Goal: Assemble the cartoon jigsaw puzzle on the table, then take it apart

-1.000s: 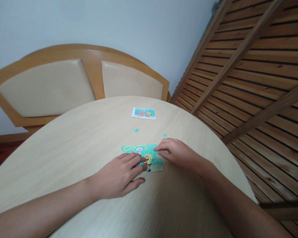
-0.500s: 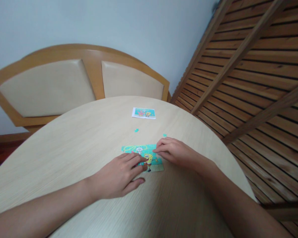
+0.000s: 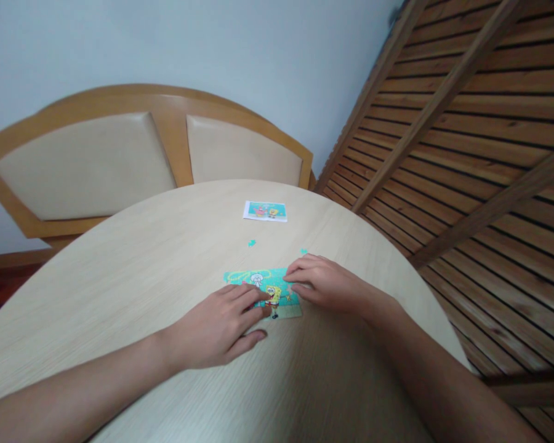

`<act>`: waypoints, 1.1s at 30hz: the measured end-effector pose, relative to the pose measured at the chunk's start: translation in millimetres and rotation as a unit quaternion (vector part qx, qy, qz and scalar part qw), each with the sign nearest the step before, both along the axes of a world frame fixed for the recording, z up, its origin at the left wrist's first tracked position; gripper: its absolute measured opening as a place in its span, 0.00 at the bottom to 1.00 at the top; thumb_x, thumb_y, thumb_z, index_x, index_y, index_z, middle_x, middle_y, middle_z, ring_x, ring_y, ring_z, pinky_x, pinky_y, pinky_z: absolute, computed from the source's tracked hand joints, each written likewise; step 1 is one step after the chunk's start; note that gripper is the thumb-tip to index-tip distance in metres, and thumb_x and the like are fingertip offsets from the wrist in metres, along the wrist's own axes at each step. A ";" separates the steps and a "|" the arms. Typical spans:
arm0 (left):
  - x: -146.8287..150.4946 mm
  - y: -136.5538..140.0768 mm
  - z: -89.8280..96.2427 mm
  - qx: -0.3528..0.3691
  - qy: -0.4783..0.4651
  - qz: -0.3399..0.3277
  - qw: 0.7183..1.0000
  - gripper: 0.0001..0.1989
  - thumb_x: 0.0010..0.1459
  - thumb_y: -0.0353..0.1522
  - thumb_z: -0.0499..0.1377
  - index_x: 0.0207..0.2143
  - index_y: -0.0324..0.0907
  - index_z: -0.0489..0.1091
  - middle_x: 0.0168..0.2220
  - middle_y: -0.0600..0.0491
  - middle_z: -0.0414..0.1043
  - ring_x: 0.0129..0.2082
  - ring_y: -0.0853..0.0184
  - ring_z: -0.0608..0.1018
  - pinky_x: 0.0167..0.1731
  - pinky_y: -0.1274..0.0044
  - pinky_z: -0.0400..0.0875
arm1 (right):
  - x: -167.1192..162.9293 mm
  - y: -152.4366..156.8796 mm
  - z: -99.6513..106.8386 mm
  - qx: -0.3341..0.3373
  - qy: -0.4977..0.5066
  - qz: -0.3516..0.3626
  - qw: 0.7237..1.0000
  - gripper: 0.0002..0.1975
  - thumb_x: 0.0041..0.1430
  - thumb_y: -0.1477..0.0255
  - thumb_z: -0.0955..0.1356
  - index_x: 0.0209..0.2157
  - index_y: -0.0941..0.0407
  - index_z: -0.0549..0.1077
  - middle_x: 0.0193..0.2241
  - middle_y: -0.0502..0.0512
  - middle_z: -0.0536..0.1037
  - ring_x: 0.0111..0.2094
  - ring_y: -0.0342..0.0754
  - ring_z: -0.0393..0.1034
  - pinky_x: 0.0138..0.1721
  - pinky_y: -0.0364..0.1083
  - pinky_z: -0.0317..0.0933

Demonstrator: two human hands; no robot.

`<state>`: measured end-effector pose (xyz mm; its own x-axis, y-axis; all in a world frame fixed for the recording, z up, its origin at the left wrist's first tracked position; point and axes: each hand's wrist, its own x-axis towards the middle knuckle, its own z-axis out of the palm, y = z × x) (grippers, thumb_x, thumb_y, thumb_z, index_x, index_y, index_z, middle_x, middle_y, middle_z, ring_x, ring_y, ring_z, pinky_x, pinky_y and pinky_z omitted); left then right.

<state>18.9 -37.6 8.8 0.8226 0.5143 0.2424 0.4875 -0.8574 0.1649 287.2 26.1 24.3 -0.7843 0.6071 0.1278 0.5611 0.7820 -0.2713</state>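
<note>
A jigsaw puzzle (image 3: 274,295) with a cartoon picture on turquoise lies flat on the table, mostly assembled. Across its lower left part rests my left hand (image 3: 226,323), palm down and fingers spread, hiding that part of the picture. My right hand (image 3: 321,280) touches the puzzle's upper right edge with its fingertips; the thumb is a little apart from the index finger, and I see nothing held between them. One loose turquoise puzzle piece (image 3: 252,243) lies beyond the puzzle. Another loose piece (image 3: 303,251) sits just past my right knuckles.
Farther back on the round wooden table (image 3: 166,246) lies a small picture card (image 3: 266,211) showing similar cartoon figures. A bench back with cream panels (image 3: 87,166) stands behind the table. Slatted wood (image 3: 484,154) rises along the right side.
My right thumb has parted from the index finger, while the fingertips stay at the puzzle's upper right edge. My left hand keeps its place on the puzzle. The view has shifted slightly.
</note>
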 end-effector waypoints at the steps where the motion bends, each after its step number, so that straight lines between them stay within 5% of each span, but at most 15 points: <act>1: -0.1 0.0 0.2 -0.002 0.004 0.001 1.000 0.15 0.70 0.39 0.53 0.53 0.41 0.69 0.53 0.43 0.72 0.53 0.53 0.75 0.53 0.58 0.72 | -0.1 0.5 -0.1 0.007 -0.002 0.001 1.000 0.10 0.66 0.71 0.68 0.45 0.53 0.80 0.46 0.56 0.81 0.48 0.52 0.73 0.60 0.56 0.56; 13: -0.4 0.3 -1.9 -0.006 -0.005 -0.008 1.000 0.16 0.69 0.38 0.54 0.54 0.40 0.68 0.57 0.42 0.69 0.57 0.53 0.74 0.56 0.59 0.71 | -9.4 -2.5 8.9 0.027 -0.034 -0.011 0.999 0.10 0.66 0.72 0.66 0.42 0.53 0.80 0.44 0.55 0.83 0.46 0.53 0.73 0.54 0.54 0.60; 20: -1.4 0.4 -3.1 -0.001 0.001 -0.002 1.000 0.17 0.69 0.39 0.55 0.55 0.40 0.68 0.58 0.42 0.70 0.58 0.53 0.73 0.57 0.58 0.70 | 24.0 22.2 -4.0 0.072 0.064 -0.202 0.975 0.12 0.65 0.75 0.64 0.42 0.55 0.80 0.42 0.56 0.83 0.46 0.52 0.74 0.50 0.51 0.63; 27: -1.3 0.6 -3.5 0.012 0.006 0.008 1.000 0.18 0.69 0.39 0.54 0.56 0.39 0.67 0.60 0.41 0.68 0.60 0.52 0.72 0.59 0.57 0.69 | 24.2 19.0 -1.2 0.027 0.042 -0.212 0.976 0.09 0.63 0.72 0.68 0.38 0.54 0.81 0.40 0.54 0.83 0.42 0.52 0.76 0.45 0.49 0.65; 33: -1.6 1.1 -4.5 0.014 0.003 0.011 1.000 0.21 0.69 0.39 0.54 0.60 0.40 0.64 0.61 0.41 0.67 0.61 0.52 0.71 0.59 0.57 0.69 | 28.6 26.2 -15.3 0.056 0.068 -0.263 0.961 0.11 0.65 0.71 0.66 0.44 0.56 0.79 0.44 0.58 0.81 0.47 0.53 0.74 0.51 0.51 0.65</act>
